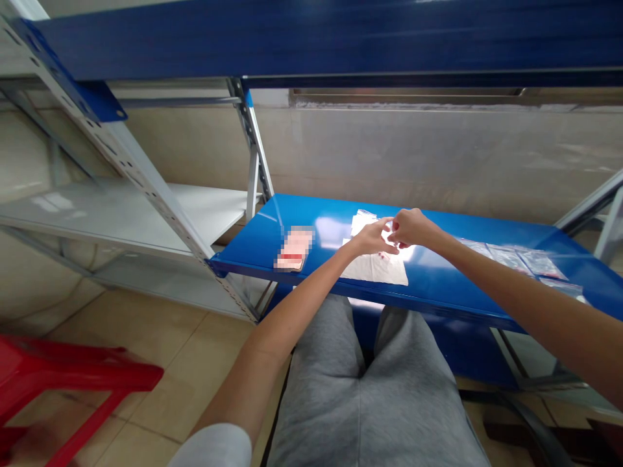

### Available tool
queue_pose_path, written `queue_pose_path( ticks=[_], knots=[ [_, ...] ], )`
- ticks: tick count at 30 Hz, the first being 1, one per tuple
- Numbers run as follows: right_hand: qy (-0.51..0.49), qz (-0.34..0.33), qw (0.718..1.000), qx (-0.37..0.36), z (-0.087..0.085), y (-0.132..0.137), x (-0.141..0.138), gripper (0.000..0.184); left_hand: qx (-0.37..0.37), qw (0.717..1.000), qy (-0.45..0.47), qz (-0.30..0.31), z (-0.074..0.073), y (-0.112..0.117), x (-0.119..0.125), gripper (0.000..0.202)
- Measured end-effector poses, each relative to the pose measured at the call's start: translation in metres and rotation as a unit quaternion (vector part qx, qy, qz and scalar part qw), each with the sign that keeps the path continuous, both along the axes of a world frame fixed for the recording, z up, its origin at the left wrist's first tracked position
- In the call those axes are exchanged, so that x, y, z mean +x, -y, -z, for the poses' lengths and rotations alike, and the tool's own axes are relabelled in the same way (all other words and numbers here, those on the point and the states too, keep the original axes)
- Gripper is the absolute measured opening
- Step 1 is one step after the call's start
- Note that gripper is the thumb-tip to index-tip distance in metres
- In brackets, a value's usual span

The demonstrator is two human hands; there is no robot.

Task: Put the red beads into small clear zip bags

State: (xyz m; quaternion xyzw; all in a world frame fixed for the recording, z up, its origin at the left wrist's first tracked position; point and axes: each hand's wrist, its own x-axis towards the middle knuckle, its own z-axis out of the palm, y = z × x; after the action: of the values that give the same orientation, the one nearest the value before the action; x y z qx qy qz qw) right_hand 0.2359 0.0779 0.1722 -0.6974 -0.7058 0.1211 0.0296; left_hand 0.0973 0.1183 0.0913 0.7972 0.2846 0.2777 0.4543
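Observation:
My left hand (pixel 372 238) and my right hand (pixel 413 228) meet over a white cloth or sheet (pixel 377 270) on the blue shelf. The fingers of my right hand are bent in a pinch, and whatever they hold is too small to make out. My left hand is curled towards it, thumb and fingers close to the right fingertips; what lies between them cannot be made out either. A few tiny reddish bits (pixel 381 254) show just under the hands, on or above the white sheet. A small clear bag (pixel 366 213) lies at the sheet's far edge.
On the blue shelf (pixel 321 217), a blurred-out pinkish phone-like object (pixel 294 250) lies left. Several clear plastic bags (pixel 511 258) lie right. A blue beam (pixel 311 39) crosses overhead. A metal post (pixel 146 175) and red stool (pixel 82 370) stand left.

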Motion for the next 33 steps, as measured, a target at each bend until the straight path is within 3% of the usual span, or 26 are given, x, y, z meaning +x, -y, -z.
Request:
queue_pose_path(
  ticks=[9, 22, 33],
  knots=[
    [-0.032, 0.001, 0.999, 0.016, 0.004, 0.001, 0.009, 0.038, 0.092, 0.995, -0.018, -0.044, 0.007, -0.002, 0.004, 0.074],
    [-0.11, 0.038, 0.992, 0.049, 0.012, 0.005, 0.024, 0.021, 0.091, 0.992, -0.045, -0.07, 0.016, 0.002, 0.007, 0.074],
    [-0.002, -0.025, 0.991, 0.132, 0.022, 0.002, 0.029, 0.026, 0.092, 0.991, -0.054, -0.084, 0.022, 0.003, 0.009, 0.071]
  ],
)
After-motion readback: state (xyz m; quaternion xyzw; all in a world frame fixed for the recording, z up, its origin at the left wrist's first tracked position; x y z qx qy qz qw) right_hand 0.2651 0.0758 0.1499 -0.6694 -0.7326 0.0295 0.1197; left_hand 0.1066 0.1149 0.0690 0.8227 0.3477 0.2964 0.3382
